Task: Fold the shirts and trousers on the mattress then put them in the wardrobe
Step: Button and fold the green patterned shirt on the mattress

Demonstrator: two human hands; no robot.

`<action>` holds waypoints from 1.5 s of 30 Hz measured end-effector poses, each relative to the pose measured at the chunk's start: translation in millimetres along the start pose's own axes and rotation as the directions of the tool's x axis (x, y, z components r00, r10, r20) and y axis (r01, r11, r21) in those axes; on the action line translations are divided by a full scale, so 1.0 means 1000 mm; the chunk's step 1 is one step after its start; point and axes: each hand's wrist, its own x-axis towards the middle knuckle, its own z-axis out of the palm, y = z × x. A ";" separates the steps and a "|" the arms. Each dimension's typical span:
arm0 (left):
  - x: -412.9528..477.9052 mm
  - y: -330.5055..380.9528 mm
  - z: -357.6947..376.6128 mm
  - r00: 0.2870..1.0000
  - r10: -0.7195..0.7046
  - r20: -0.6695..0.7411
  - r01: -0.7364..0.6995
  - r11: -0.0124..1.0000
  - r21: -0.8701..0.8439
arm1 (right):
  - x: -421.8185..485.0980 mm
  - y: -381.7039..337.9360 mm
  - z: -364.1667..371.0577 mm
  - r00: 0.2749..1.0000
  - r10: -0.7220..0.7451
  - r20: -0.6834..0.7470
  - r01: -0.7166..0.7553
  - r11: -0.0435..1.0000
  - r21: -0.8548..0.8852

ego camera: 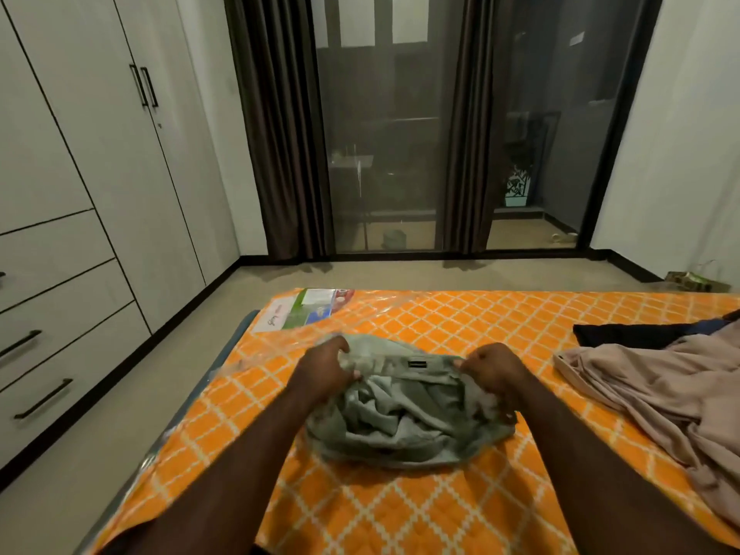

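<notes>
both hands, left hand [326, 368] and right hand [494, 370], clutch a crumpled grey-green garment [404, 418] on the orange mattress [400, 506]; beige clothing [656, 390] lies right, the closed wardrobe [100, 162] far left.

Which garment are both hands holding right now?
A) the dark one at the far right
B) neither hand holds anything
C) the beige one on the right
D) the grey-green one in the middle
D: the left hand and right hand both grip the far edge of the crumpled grey-green garment; the beige garment lies untouched to the right.
</notes>
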 end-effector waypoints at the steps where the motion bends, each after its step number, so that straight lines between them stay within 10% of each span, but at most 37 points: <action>1: -0.011 -0.002 0.013 0.999 0.037 0.002 -0.036 0.996 -0.079 | -0.003 -0.001 0.002 0.997 0.009 0.077 -0.021 0.986 0.163; 4: -0.022 0.006 0.026 0.990 0.124 0.074 -0.098 0.953 -0.287 | -0.010 -0.009 -0.003 0.950 -0.115 0.290 -0.050 0.861 0.507; 10: -0.030 0.020 0.013 0.936 0.276 0.217 -0.063 0.740 -0.670 | -0.015 -0.004 0.005 0.959 -0.101 0.264 -0.064 0.832 0.551; 19: -0.028 0.012 0.027 0.862 0.498 -0.090 -0.500 0.866 0.001 | -0.021 -0.007 0.005 0.973 0.146 0.178 -0.220 0.825 0.521; 25: -0.033 0.026 0.034 0.746 0.645 0.166 -0.663 0.698 0.271 | -0.017 0.000 0.008 0.972 0.207 0.107 -0.232 0.912 0.339; 33: -0.042 0.035 0.039 0.902 0.352 0.250 -0.399 0.901 0.171 | -0.022 -0.001 0.012 0.911 0.327 0.253 -0.381 0.902 0.205; 40: -0.041 0.033 0.040 0.902 0.308 0.301 -0.325 0.946 0.007 | -0.015 0.005 0.019 0.855 0.416 0.308 -0.451 0.891 0.047; 45: -0.041 0.040 0.040 0.953 0.188 0.239 -0.122 0.957 -0.265 | -0.018 0.002 0.020 0.899 0.265 0.348 -0.384 0.861 0.335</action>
